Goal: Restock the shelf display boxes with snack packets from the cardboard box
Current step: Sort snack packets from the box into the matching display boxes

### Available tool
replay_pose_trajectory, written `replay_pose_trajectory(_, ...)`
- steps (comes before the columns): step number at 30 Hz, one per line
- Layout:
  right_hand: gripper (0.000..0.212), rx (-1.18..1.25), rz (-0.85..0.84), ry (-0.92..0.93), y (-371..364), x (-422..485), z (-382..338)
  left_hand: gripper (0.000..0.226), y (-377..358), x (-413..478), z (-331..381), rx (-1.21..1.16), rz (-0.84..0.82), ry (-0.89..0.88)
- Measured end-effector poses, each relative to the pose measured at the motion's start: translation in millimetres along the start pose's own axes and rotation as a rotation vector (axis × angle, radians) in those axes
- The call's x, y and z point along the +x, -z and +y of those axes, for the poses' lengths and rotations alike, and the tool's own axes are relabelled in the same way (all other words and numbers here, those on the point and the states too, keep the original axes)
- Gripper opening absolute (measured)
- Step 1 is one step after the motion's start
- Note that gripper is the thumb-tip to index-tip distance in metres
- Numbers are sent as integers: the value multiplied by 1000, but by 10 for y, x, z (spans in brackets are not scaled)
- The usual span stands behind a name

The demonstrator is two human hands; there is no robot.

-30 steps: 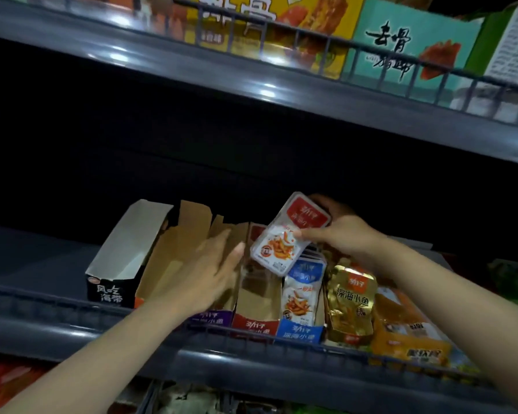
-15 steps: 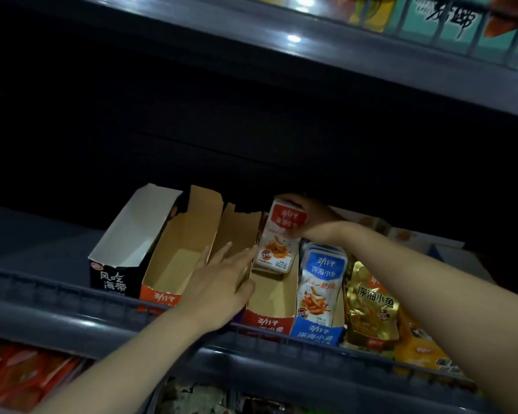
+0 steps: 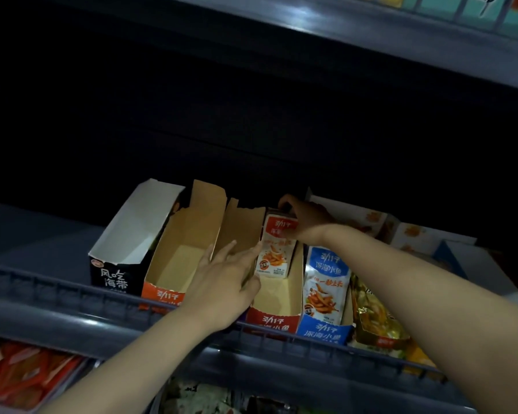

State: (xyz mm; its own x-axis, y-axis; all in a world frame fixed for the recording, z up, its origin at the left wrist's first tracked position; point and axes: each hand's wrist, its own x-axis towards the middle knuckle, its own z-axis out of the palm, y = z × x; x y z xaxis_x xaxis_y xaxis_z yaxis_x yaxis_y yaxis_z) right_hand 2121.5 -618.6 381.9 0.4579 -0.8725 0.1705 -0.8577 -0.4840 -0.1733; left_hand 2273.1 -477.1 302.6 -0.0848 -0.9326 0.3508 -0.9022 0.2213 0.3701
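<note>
Now your right hand (image 3: 307,221) pinches the red packet (image 3: 274,252) by its top; your left hand (image 3: 225,282), fingers straight, lies just beside it.

Orange box (image 3: 198,216) is bare right to the back, easy drop from above. Red box (image 3: 274,322) only has room in its front half: the packet (image 3: 275,249) stands at the back with my right hand (image 3: 305,219) gripping its top. My left hand (image 3: 225,285) lies across between them. Blue box (image 3: 323,331) is stuffed. Rail (image 3: 72,297) along the front edge of the shelf (image 3: 27,234) means going over it.
</note>
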Motion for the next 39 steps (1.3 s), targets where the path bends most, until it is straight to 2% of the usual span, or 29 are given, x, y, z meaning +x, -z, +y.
replay_pose_trajectory(4,43,-82,44,-4,5,-34,-7,55,-17,8,-6,-5,10,1)
replay_pose_trajectory(10,53,-244,97,56,89,-40,-119,56,-1,8,-23,1,19,-3)
replay_pose_trajectory(14,52,-243,107,118,244,-247,-206,58,11,-28,-32,-56,98,0)
replay_pose_trajectory(21,40,-226,331,250,380,-1357,-261,45,-9,-566,298,-394,319,-106)
replay_pose_trajectory(25,36,23,372,190,78,-2323,-149,38,-280,-1069,475,-426,339,-94)
replay_pose_trajectory(28,33,190,257,112,-343,-2964,-66,36,-609,-1470,503,-363,231,-130)
replay_pose_trajectory(31,33,244,101,65,-857,-3456,38,33,-978,-1875,448,-388,69,-104)
replay_pose_trajectory(36,31,328,-264,-76,-1841,-4004,244,43,-1510,-2488,250,-277,-300,167)
replay_pose_trajectory(39,30,507,-419,-308,-2505,-4221,367,54,-1884,-2748,95,-292,-489,318)
